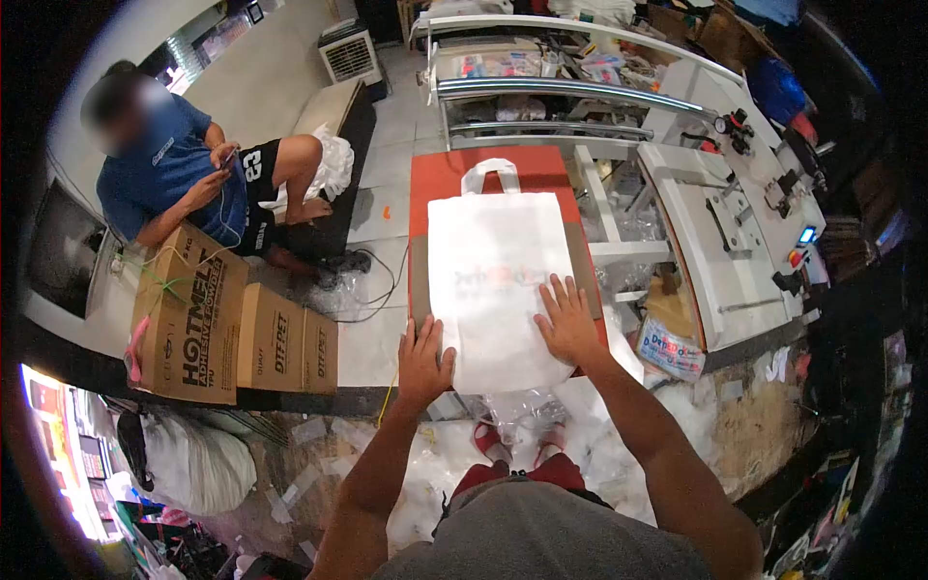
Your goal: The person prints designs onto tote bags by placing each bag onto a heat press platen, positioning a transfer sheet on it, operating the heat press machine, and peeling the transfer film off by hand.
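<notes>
From my seat on this feed, I have a white bag point(503, 329) lying flat on the red tabletop point(546, 174), its handle point(488, 166) pointing away from the wearer and its lower end at the near edge. A faint reddish print shows near the middle, too blurred for me to read. I see the left hand point(422, 362) laid flat at the bag's lower left edge, thumb out to the side and fingers slightly parted. The right hand point(568, 319) rests palm down on the lower right part, fingers spread; neither pinches the cloth. To the right I get a white machine point(667, 198) with a gauge point(720, 124) and a lit display point(807, 235), and below it a printed packet point(670, 350). On the left stand a tall carton point(198, 309) marked HOTMELT and two smaller boxes point(273, 338) marked DTFPET. Behind them a seated person point(164, 174) in a blue shirt holds a phone point(229, 158) in both hands. Farther back I make out an air cooler point(351, 53), and below the bag, the wearer's red shoes point(486, 440).
</notes>
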